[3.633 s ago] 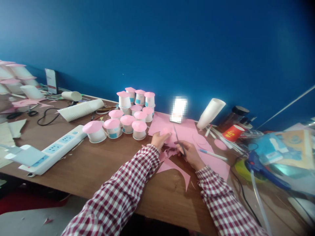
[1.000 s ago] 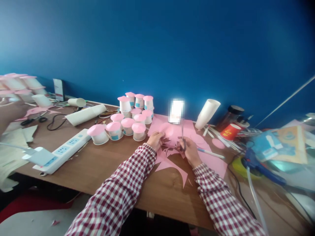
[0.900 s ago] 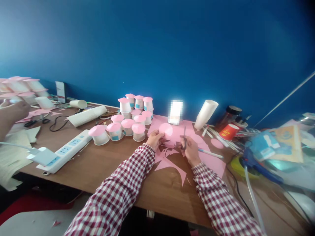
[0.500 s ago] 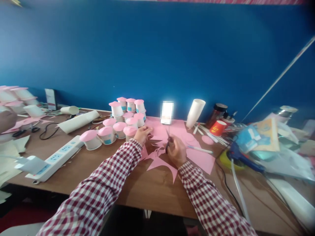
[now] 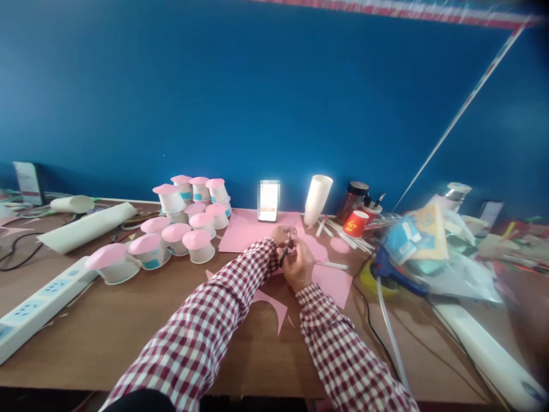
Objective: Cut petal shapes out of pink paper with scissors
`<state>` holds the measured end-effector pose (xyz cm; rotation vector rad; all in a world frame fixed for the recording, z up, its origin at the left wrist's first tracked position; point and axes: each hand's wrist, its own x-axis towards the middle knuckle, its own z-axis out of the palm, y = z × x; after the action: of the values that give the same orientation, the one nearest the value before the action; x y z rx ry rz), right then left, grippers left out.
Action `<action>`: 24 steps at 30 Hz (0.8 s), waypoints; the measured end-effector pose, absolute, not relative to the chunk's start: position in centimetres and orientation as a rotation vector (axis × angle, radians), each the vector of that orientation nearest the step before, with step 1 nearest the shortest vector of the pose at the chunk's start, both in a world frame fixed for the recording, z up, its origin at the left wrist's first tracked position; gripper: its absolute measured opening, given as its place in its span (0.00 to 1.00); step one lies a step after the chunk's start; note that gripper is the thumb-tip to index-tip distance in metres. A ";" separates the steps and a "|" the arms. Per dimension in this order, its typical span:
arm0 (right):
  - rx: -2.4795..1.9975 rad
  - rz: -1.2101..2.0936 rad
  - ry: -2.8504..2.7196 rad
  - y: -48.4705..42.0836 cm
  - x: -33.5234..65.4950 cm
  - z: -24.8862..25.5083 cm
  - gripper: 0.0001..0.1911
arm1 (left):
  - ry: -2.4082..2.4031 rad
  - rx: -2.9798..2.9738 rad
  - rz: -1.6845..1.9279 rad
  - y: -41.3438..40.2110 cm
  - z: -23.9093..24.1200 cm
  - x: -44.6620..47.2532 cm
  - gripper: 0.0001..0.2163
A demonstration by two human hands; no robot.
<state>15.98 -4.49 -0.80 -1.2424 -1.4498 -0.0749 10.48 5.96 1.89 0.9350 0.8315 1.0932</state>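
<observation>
My right hand is closed round the handles of dark scissors, whose blades point up and to the left. My left hand sits just beyond it, touching the right hand. Its fingers pinch a small pink paper piece that is mostly hidden. Both hands hover over a large pink paper sheet lying on the brown table. Pointed pink paper offcuts lie under my forearms. A white pen rests on the pink paper just right of my hands.
Several upturned white cups with pink paper tops stand to the left. A phone, a white cup stack and a red cup line the blue wall. A blue glue gun and clutter lie right; a power strip lies left.
My view has swung to the right. My two hands have drawn together until they touch, and the pink circle seen earlier in my left hand no longer shows.
</observation>
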 end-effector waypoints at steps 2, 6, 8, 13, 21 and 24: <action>-1.243 0.107 -1.328 -4.2 16.0 -0.5 0.17 | 0.824 0.907 1.074 5.9 1.8 10.0 0.03; -1.110 0.623 -1.064 -3.8 15.3 0.2 0.18 | 0.684 0.703 1.126 5.8 2.5 5.2 0.04; -0.964 0.903 -0.954 -3.9 14.6 0.2 0.20 | 0.596 0.469 1.216 5.5 3.3 1.8 0.06; -0.815 1.173 -1.001 -4.7 12.9 0.2 0.18 | 0.505 0.394 1.293 4.0 5.6 -3.4 0.10; -0.936 1.156 -1.140 -4.1 10.6 1.0 0.24 | 0.476 0.350 1.219 3.1 5.4 -0.9 0.16; -0.924 1.217 -1.148 -3.7 9.7 0.3 0.27 | 0.444 0.346 1.235 3.1 5.4 -0.7 0.16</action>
<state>9.74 -3.73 0.27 -0.9241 -1.1478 1.2170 -0.69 3.09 5.41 0.3455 0.4436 1.2354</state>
